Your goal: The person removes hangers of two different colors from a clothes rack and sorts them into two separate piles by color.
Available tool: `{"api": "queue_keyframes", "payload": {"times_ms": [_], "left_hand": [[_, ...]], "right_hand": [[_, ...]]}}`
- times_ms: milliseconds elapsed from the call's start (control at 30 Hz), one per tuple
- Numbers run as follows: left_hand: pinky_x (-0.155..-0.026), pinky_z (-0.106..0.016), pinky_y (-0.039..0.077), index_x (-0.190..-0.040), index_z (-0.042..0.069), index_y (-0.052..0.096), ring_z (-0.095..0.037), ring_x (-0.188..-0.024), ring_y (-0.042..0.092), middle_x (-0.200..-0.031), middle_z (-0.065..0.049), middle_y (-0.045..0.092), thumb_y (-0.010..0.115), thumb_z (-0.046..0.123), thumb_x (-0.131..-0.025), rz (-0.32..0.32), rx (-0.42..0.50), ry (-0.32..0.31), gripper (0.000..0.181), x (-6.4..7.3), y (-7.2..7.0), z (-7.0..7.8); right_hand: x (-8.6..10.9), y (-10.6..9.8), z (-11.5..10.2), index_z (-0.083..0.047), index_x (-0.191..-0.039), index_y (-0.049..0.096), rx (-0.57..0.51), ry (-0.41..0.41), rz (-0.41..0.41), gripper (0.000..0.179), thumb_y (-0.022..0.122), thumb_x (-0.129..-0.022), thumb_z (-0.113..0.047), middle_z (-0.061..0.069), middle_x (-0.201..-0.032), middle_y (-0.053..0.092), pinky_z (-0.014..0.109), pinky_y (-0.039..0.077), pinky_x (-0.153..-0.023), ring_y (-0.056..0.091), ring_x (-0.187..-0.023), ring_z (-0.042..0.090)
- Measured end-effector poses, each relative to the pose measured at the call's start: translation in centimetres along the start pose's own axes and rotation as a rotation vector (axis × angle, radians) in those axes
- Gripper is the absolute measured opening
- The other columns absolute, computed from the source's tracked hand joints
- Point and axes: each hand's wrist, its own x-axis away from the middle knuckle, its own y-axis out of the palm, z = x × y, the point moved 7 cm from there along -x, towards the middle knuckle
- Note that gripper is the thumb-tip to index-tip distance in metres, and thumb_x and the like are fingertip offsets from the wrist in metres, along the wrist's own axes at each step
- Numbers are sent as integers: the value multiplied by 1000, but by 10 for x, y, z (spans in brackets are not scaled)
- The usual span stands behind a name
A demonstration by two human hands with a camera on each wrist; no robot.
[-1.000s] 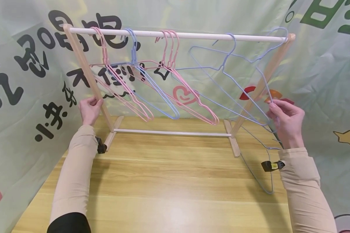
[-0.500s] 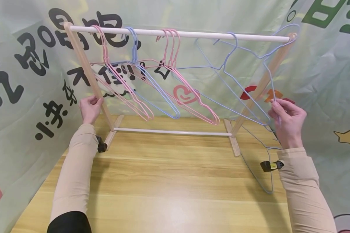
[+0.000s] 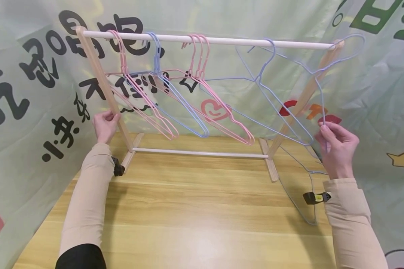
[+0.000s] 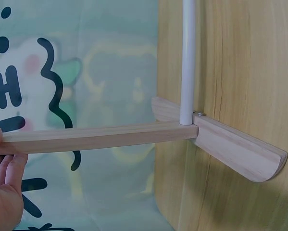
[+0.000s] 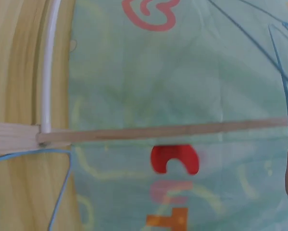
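Note:
My left hand (image 3: 105,127) pinches the rack's left wooden post (image 3: 101,80); the left wrist view shows fingers and thumb on either side of it. Off the rack's right end, my right hand (image 3: 338,151) pinches the lower end of one arm of a blue wire hanger (image 3: 321,98). This hanger's hook points right, beyond the right post (image 3: 301,101), and its far corner lies behind the white top rod (image 3: 229,41). Along the rod hang pink hangers (image 3: 150,106), blue hangers (image 3: 183,104), three more pink hangers (image 3: 222,106) and a single blue hanger (image 3: 284,106).
Another blue hanger (image 3: 294,200) lies on the wooden table (image 3: 188,209) by the rack's right foot (image 3: 268,160), partly hidden by my right wrist. A white lower bar (image 3: 200,152) joins the feet. Printed cloth (image 3: 383,112) hangs behind and at both sides.
My right hand has moved right and a little down with the blue hanger, whose hook has swung from the rod's end to beyond the right post. My left hand stays on the left post.

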Motion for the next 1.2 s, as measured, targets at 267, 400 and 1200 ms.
{"api": "queue_keyframes", "payload": {"times_ms": [267, 400, 1200], "left_hand": [[-104, -33, 53, -132, 4, 65, -28, -123, 65, -129, -19, 66, 64, 21, -98, 0, 9, 8, 38, 2, 1, 1], [-104, -33, 53, -132, 5, 65, -27, -123, 66, -129, -19, 66, 64, 22, -98, -1, 8, 4, 38, 2, 1, 0], [-103, -31, 54, -130, 4, 67, -24, -120, 68, -128, -19, 67, 65, 22, -98, 2, 19, 6, 37, 0, 1, -2]], "right_hand": [[25, -45, 6, 19, -92, 70, -164, 58, 15, 21, 50, -91, 23, 24, -78, 74, 32, 61, -61, 68, -59, 28], [41, -67, 11, 24, -93, 67, -330, 62, -17, 25, 42, -95, 23, 29, -76, 70, 39, 60, -63, 64, -60, 32], [97, -137, 39, 27, -96, 58, -809, 201, 69, 46, 24, -107, -3, 36, -73, 57, 41, 32, -61, 36, -62, 36]]}}
